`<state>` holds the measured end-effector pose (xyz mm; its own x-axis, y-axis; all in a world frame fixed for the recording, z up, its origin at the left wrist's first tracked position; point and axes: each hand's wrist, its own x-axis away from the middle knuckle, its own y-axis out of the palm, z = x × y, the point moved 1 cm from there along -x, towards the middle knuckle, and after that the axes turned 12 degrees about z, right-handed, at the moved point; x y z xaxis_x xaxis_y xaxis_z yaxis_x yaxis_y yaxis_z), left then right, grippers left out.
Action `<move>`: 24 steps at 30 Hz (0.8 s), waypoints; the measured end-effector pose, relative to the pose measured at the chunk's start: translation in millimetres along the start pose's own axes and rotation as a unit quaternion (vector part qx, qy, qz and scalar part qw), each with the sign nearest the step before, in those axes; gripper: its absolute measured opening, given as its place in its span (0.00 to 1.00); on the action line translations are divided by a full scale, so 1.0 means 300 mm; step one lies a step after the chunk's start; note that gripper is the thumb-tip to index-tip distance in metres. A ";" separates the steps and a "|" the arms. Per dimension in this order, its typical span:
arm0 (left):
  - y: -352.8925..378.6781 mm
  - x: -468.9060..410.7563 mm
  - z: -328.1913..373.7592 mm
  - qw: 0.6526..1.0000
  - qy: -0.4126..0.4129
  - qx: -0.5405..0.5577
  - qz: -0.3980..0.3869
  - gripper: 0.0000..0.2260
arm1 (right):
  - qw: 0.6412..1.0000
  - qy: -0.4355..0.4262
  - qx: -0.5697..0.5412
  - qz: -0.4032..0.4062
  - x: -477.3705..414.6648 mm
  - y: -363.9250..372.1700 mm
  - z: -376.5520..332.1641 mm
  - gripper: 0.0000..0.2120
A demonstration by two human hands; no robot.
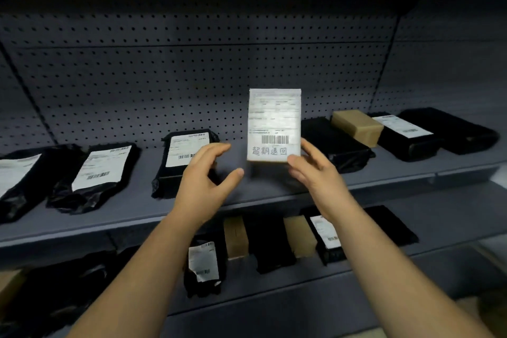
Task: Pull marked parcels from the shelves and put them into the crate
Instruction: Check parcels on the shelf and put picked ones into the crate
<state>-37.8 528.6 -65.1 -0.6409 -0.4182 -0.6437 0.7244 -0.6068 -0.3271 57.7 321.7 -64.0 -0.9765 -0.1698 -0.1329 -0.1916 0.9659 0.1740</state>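
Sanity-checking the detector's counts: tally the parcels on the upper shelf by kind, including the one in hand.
black-wrapped parcels: 6
bare brown box: 1
hand-marked labelled box, pinched by the right hand: 1
Total: 8

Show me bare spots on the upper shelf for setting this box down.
Widest bare patch: upper shelf below the held box, between the centre labelled black bag and the black parcel to its right. A narrower gap lies left of that bag. Crowded: the right end, where the brown box and black parcels sit close.
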 end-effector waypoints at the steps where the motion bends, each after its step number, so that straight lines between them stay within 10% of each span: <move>1: -0.019 0.008 0.002 1.000 0.005 0.000 -0.016 0.20 | 1.000 -0.009 0.001 0.015 0.034 -0.002 -0.005 0.24; 24: 0.286 0.313 0.515 0.953 0.143 0.175 -0.203 0.20 | 0.961 -0.090 0.062 0.254 0.706 -0.611 -0.237 0.26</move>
<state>-75.1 332.9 -46.7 -0.7186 0.0689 -0.6920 0.2712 -0.8885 -0.3701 -120.9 94.8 -54.8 -0.9059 0.3550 -0.2308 0.3288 0.9332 0.1449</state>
